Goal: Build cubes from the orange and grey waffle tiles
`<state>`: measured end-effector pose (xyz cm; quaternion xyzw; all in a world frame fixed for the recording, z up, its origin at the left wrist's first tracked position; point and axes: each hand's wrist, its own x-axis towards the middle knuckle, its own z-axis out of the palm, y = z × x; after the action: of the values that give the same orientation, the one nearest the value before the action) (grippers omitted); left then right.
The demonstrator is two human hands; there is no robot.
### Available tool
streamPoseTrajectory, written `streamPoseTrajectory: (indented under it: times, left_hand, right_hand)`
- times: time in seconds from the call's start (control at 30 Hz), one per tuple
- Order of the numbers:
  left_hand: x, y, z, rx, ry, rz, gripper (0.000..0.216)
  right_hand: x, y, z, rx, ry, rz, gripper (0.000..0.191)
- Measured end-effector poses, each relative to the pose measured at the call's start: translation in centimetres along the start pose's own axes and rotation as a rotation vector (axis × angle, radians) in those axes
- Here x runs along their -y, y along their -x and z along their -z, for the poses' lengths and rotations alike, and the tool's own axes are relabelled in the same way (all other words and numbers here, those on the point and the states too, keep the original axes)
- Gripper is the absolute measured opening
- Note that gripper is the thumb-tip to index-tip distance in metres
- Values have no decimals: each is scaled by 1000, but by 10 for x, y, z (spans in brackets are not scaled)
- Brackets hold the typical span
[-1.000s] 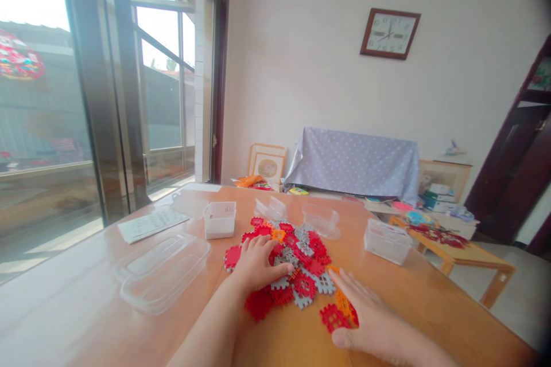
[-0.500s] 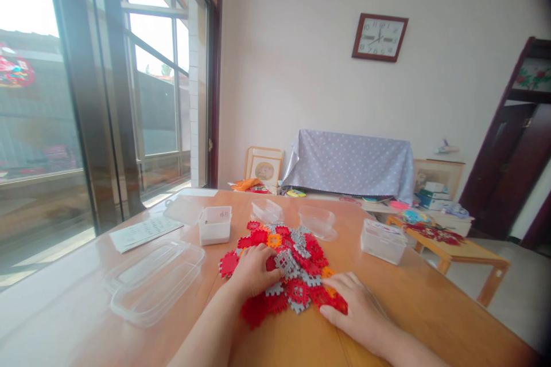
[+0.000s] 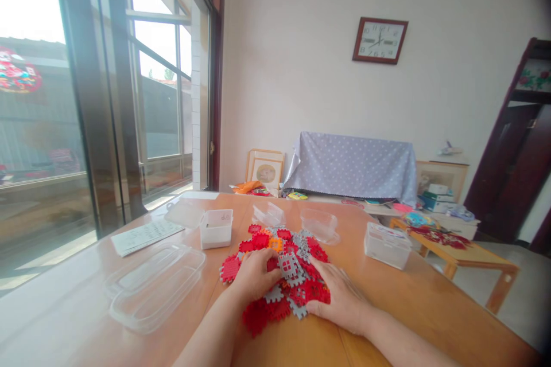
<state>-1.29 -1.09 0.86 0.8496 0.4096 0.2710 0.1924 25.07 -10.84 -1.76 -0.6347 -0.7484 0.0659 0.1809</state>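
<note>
While my left hand (image 3: 258,274) curls loosely over the heap of toothed plastic tiles (image 3: 291,248), thumb apart from fingers, I can't tell whether it grips one! Across on the right, my right hand (image 3: 340,296) spreads wide, bracketing red tiles without a pinch. Red, grey, orange, all heaped on the wooden table (image 3: 387,292), a grey window-patterned tile (image 3: 288,264) between my hands, the white tub (image 3: 216,229) beyond, leftward!

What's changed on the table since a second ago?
The right hand has moved left, bringing the red pieces by it against the pile. No grasp or release is clear. The left hand stays at the pile's left side; the white box stayed put.
</note>
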Motion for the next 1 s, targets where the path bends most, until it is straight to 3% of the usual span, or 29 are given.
streamPoseTrajectory:
  times: [0.2, 0.4, 0.53, 0.7, 0.83, 0.9, 1.0]
  left_hand:
    - [5, -2, -4, -3, 88, 38, 22]
    - [9, -3, -8, -26, 198, 27, 25]
    - [11, -5, -8, -67, 256, 11, 25]
    - [14, -8, -10, -173, 313, 39, 33]
    - [16, -9, -11, -223, 267, 45, 24]
    - [17, -10, -8, -236, 236, 47, 23]
    - [17, -10, -3, -266, 177, 70, 23]
  right_hand:
    - [5, -8, -1, -72, 2, -19, 92]
    - [7, -17, 0, -12, 34, -26, 113]
    - [7, -25, 1, 31, 3, -20, 99]
    - [10, -26, 4, -92, 6, 54, 75]
    - [15, -25, 3, -191, 58, 114, 62]
    - [16, -26, 2, -197, 82, 138, 60]
    - [18, -28, 1, -113, 106, 128, 75]
